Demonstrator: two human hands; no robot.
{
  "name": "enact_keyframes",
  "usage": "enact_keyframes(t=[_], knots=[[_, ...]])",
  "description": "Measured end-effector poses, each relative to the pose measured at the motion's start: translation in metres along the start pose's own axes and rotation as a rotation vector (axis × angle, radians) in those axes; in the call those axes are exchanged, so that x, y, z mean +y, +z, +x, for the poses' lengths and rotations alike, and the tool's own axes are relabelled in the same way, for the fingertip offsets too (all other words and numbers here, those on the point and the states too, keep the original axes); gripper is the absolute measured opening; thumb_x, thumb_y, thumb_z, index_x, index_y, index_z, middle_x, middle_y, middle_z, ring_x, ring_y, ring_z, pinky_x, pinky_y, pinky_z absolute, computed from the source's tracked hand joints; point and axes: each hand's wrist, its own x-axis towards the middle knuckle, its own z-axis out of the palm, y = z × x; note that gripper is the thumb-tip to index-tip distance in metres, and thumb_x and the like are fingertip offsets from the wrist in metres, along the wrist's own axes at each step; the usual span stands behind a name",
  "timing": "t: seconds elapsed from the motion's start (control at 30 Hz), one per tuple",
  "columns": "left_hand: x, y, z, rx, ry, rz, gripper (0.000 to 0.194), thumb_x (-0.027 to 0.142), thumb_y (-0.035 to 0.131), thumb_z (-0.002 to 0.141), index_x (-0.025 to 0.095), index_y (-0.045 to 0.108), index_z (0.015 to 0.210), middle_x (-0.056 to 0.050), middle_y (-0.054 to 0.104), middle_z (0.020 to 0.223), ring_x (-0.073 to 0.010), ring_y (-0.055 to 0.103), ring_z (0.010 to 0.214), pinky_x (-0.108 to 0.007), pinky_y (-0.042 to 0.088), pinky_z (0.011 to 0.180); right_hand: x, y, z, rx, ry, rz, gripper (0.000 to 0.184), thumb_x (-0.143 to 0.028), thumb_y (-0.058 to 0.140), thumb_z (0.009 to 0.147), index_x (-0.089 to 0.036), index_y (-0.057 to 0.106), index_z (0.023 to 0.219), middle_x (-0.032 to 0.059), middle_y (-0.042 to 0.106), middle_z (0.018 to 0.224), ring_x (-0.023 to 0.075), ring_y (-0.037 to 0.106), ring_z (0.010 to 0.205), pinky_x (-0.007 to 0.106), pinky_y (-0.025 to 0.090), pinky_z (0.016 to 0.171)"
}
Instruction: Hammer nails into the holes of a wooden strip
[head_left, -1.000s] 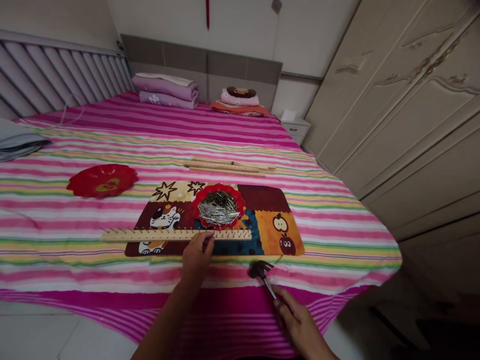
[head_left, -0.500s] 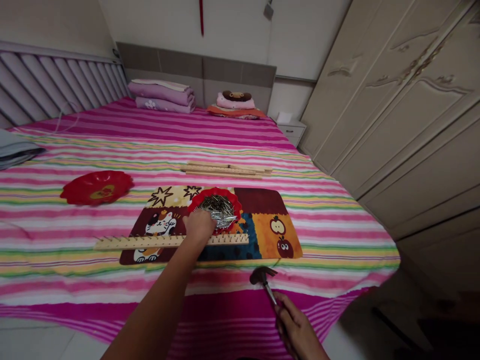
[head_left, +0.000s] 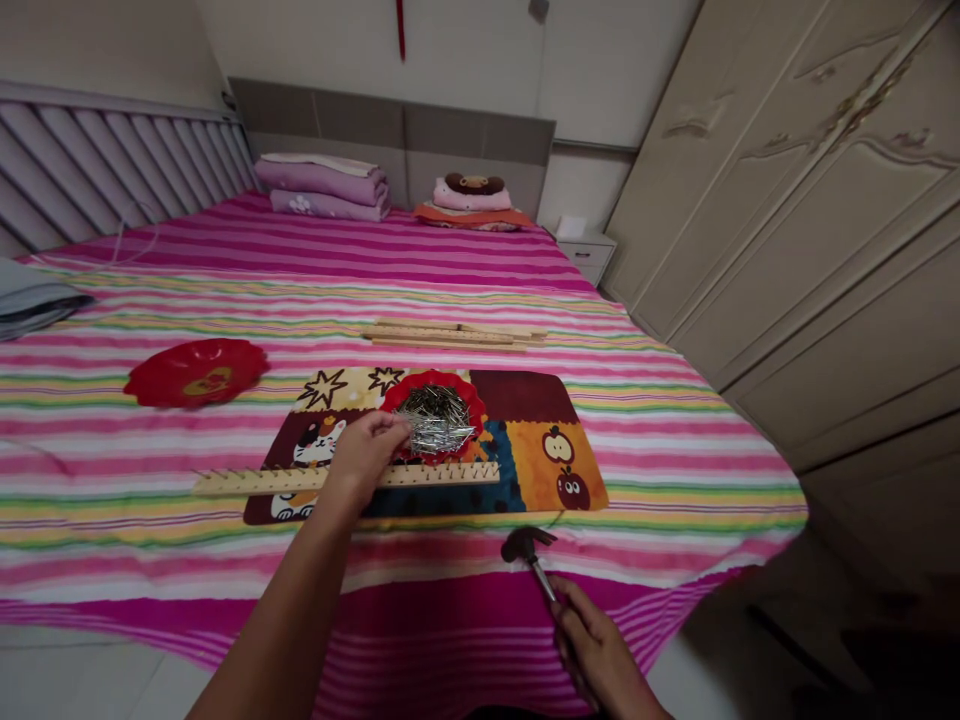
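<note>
My left hand [head_left: 369, 450] is at the left rim of a red scalloped bowl [head_left: 478, 400], its thumb and fingers pinched together; whatever is between them is too small to make out. Inside the bowl lies a heap of nails [head_left: 439, 425], silver in front and darker behind. Under my left wrist runs a wooden strip [head_left: 435, 476] with nails standing in a row along it. Strip and bowl rest on a patterned mat [head_left: 525, 390]. My right hand [head_left: 592, 640] grips a claw hammer [head_left: 527, 545] by its handle, head up, near the bed's front edge.
Several wooden strips [head_left: 454, 336] lie behind the mat. To the left is a red plate [head_left: 196, 372], with folded grey cloth [head_left: 37, 298] beyond it. Folded bedding [head_left: 322, 188] sits by the headboard [head_left: 465, 145]. A wardrobe [head_left: 787, 200] stands along the right.
My left hand has drawn back from the nails toward the left, to the bowl's rim. My right hand still holds the hammer in nearly the same place. The view has shifted slightly.
</note>
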Motion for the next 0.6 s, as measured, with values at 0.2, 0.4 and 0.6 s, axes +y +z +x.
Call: enact_keyframes(t=[0.2, 0.4, 0.6], knots=[[-0.032, -0.008, -0.04, 0.046, -0.077, -0.084, 0.032, 0.043, 0.071, 0.052, 0.017, 0.063, 0.068, 0.001, 0.063, 0.058, -0.0128, 0.057, 0.058, -0.024, 0.044, 0.058, -0.002, 0.0, -0.002, 0.036, 0.001, -0.062, 0.066, -0.063, 0.052, 0.067, -0.018, 0.049, 0.115, -0.0138, 0.028, 0.038, 0.0058, 0.019, 0.028, 0.019, 0.008, 0.033], [-0.054, 0.002, -0.049, 0.128, -0.044, 0.054, 0.028, 0.044, 0.065, 0.061, 0.02, 0.066, 0.076, 0.001, 0.066, 0.065, -0.0144, 0.06, 0.067, -0.025, 0.044, 0.066, -0.004, 0.002, -0.003, 0.049, 0.008, -0.068, 0.067, -0.062, 0.051, 0.067, -0.017, 0.048, 0.117, -0.0141, 0.028, 0.037, 0.0058, 0.018, 0.028, 0.019, 0.008, 0.032], [-0.056, 0.004, -0.047, 0.155, -0.032, 0.154, 0.026, 0.044, 0.062, 0.062, 0.022, 0.067, 0.074, 0.002, 0.067, 0.065, -0.0149, 0.061, 0.068, -0.024, 0.044, 0.067, -0.006, 0.003, -0.003, 0.056, 0.029, -0.069, 0.068, -0.062, 0.051, 0.065, -0.017, 0.049, 0.116, -0.0149, 0.026, 0.036, 0.0053, 0.018, 0.026, 0.018, 0.01, 0.032]])
